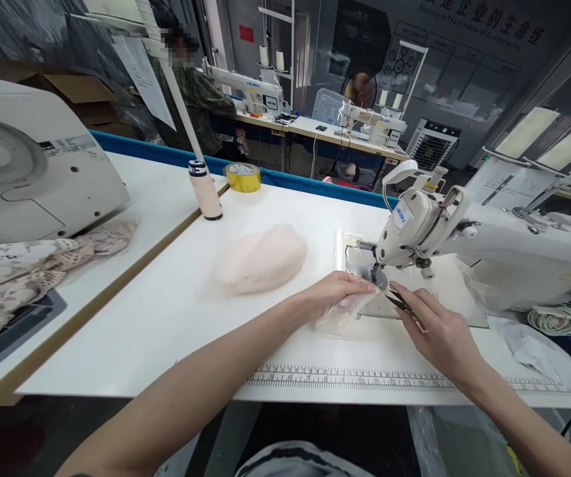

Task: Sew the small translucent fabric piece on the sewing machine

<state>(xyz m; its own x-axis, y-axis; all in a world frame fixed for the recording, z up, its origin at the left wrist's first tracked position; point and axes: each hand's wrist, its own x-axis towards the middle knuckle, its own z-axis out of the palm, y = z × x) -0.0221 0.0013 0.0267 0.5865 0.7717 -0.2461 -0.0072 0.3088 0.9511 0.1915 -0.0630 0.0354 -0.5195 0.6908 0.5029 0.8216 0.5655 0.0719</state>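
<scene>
My left hand (338,291) lies flat, fingers stretched out, pressing a sheer pale piece of fabric (338,318) on the white table (166,311) just left of the needle of a white sewing machine (464,242). My right hand (434,328) sits to the right of the needle, fingers closed round small dark thread snips (401,305) that point toward the presser foot. A heap of pale pink fabric (260,258) rests on the table to the left of my left hand, apart from it.
A thread cone (205,191) and a roll of yellow tape (242,177) stand at the table's far edge. A second machine (27,165) and patterned lace fabric (27,271) lie on the left. A printed ruler (345,379) runs along the front edge. Another person (193,93) works behind.
</scene>
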